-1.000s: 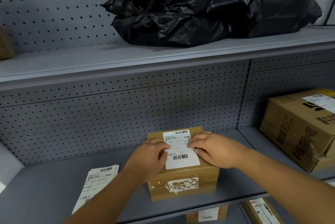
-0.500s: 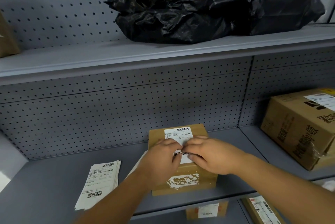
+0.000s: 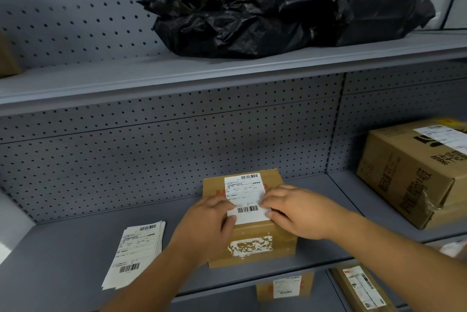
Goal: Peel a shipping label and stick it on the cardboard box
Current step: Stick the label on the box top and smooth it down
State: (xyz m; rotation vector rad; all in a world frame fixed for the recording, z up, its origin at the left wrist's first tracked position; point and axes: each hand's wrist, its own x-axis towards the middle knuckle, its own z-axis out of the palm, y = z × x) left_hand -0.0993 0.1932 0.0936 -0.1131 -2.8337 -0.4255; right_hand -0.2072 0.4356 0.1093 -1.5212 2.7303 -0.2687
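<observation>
A small brown cardboard box (image 3: 257,256) stands on the grey shelf, with torn white label remains on its front face. A white shipping label (image 3: 246,198) with two barcodes lies flat on the box's top. My left hand (image 3: 204,229) rests on the box's left side, its fingertips pressing the label's left edge. My right hand (image 3: 300,213) lies over the right side of the top, fingers pressing the label's right edge. Both hands have flat, spread fingers and grasp nothing.
A stack of shipping labels (image 3: 136,251) lies on the shelf (image 3: 63,261) left of the box. A larger labelled carton (image 3: 414,175) stands at the right. A black plastic bag (image 3: 278,5) fills the upper shelf. More labelled boxes (image 3: 285,286) sit on the shelf below.
My hands, bunched together over the label's middle half a second ago, have slid apart to its left and right edges, uncovering the lower barcode. The label lies flat on the box.
</observation>
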